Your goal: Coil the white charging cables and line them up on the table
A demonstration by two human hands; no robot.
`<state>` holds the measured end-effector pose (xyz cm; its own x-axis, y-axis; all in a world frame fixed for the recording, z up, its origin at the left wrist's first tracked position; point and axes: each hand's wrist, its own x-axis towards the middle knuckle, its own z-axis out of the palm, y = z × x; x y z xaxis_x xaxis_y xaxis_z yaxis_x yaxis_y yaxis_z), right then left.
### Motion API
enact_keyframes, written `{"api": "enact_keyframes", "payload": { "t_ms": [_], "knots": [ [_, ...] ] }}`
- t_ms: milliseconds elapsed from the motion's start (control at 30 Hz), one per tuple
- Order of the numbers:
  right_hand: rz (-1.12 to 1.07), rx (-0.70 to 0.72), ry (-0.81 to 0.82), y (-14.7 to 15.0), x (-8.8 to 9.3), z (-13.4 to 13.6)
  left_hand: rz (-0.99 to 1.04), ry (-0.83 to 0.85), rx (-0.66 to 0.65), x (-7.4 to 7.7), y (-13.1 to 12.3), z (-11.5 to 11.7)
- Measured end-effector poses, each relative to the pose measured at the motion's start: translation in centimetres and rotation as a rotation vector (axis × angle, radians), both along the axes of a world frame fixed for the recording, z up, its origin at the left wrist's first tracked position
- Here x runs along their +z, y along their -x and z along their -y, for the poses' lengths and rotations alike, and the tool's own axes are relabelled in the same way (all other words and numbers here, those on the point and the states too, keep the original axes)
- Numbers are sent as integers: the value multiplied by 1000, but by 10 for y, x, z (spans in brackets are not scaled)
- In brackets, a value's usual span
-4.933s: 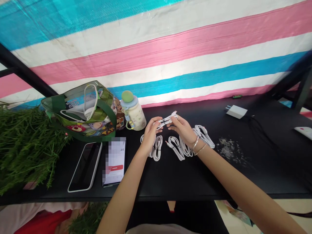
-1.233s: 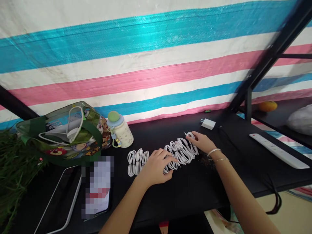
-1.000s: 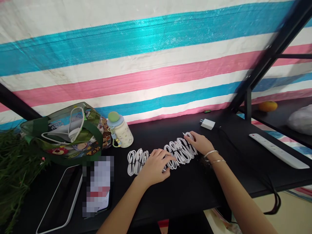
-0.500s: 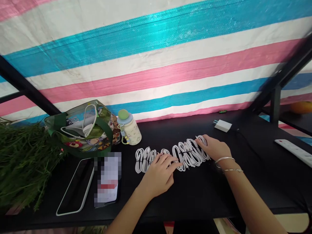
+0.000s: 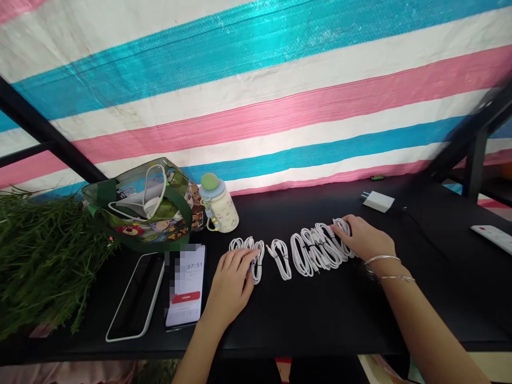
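Several white coiled cables lie in a row on the black table (image 5: 320,314). My left hand (image 5: 232,280) rests flat, fingers spread, on the leftmost cable bundle (image 5: 248,253). One single coil (image 5: 281,257) lies apart in the middle. My right hand (image 5: 366,242), with two bangles on the wrist, lies with slightly curled fingers on the right end of the larger cable group (image 5: 320,249). Neither hand lifts anything.
A green cartoon bag (image 5: 148,205) and a small bottle (image 5: 219,204) stand at the back left. Two phones (image 5: 138,296) (image 5: 187,285) lie left of my left hand. Green grass-like stems (image 5: 44,256) fill the far left. A white charger (image 5: 378,201) and a power strip (image 5: 494,237) lie to the right.
My left hand slid left, from the middle coils to the leftmost bundle. The right hand stayed on the right end of the row. The camera view shifted left.
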<state>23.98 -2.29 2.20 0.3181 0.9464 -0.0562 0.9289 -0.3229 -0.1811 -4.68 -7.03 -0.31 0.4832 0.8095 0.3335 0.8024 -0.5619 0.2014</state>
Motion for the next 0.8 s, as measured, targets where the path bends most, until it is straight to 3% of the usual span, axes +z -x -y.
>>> {"api": "enact_keyframes", "payload": {
  "t_ms": [200, 333, 600, 800],
  "knots": [
    [-77, 51, -320, -11, -21, -3, -14, 45, -108, 4, -8, -7],
    [-130, 154, -488, -10, -22, -3, -24, 52, -205, 12, -19, -21],
    [-223, 342, -561, 4, -16, -3, -19, 54, -377, 16, -53, -39],
    [-207, 524, -570, 23, -20, -1, 36, 94, -372, 6, -54, -35]
  ]
}}
